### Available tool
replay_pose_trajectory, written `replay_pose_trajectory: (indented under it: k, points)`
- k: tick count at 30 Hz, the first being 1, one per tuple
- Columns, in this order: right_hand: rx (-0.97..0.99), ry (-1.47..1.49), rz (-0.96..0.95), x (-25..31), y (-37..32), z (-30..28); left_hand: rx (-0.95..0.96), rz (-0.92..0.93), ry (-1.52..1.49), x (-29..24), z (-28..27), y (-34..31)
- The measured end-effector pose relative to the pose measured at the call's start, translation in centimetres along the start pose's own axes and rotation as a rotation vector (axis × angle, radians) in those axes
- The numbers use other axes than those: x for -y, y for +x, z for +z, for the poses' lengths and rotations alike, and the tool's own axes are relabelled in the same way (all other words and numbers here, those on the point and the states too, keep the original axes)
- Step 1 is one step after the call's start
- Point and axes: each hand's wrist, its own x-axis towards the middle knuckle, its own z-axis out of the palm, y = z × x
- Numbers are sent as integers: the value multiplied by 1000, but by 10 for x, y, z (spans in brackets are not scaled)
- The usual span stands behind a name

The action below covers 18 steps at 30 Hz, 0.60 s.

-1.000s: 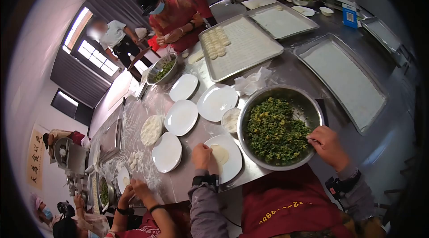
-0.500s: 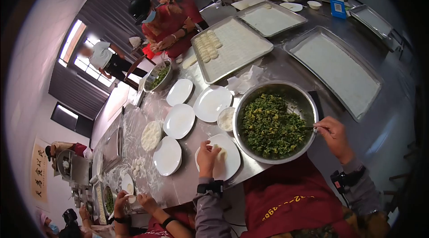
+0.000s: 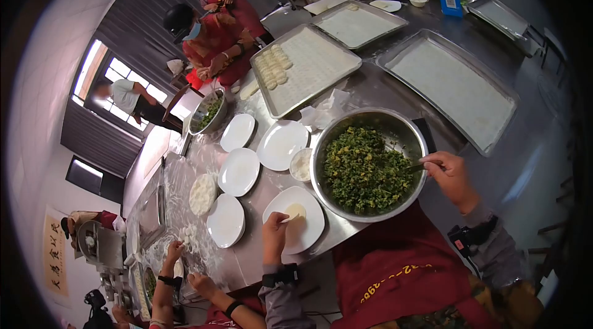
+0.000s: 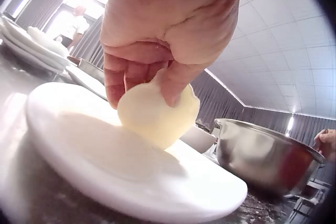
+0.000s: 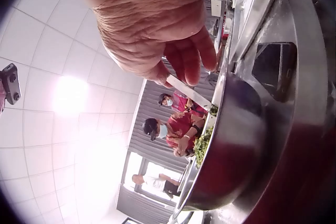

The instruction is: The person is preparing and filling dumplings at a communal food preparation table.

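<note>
My left hand (image 3: pixel 273 236) pinches the edge of a thin round dough wrapper (image 4: pixel 155 113) between thumb and fingers. The wrapper stands tilted up, its lower edge close over the white plate (image 3: pixel 309 239). To the right, my right hand (image 3: pixel 451 177) pinches a flat, narrow handle (image 5: pixel 189 94) at the rim of a large steel bowl (image 3: pixel 370 218). Chopped green and yellow filling (image 3: pixel 364 168) fills much of that bowl. The handle slants down into it, and the tool's far end is hidden in the filling.
White plates (image 3: pixel 239 171), a small bowl of white powder (image 3: pixel 301 165) and a mound of flour (image 3: pixel 203 194) lie leftward. Metal trays (image 3: pixel 451 94) stand beyond the bowl, one holding dumplings (image 3: pixel 270 66). A dark flat object (image 5: pixel 274 69) lies beside the bowl. Another person's hands (image 3: pixel 175 252) work at left.
My left hand has raised the wrapper's edge from the plate. My right hand has drawn back slightly at the bowl, showing more of the handle. The head view has shifted.
</note>
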Motion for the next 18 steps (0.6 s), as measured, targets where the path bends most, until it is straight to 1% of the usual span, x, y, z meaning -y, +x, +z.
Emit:
replay_pose_trajectory:
  k: [2, 5, 7, 8, 10, 12, 15, 16, 18]
  points:
    - [34, -60, -5, 1, -1, 4, -34, -31, -73, 18, -2, 0]
    - [59, -165, -32, -1, 1, 5, -309, -277, -796, 35, -3, 9]
    - [90, -215, -45, -1, 2, 3, -331, -303, -1082, 41, -7, 13]
    - [114, -228, -58, -1, 4, 2, -327, -311, -1131, 32, -8, 12]
    - [109, -195, -78, -9, 6, 1, -337, -269, -1194, 12, -5, 8]
    - [109, -179, -96, -15, 8, -1, -330, -239, -1277, 6, -2, 3]
    - [98, 66, 178, -9, 15, -8, -222, 66, -1185, -34, 9, -30]
    - [84, 91, 184, 2, 19, -12, -247, -244, -1574, -34, 9, -30]
    - [42, -23, 105, 1, 27, -13, -215, -332, -1522, -38, 28, -38]
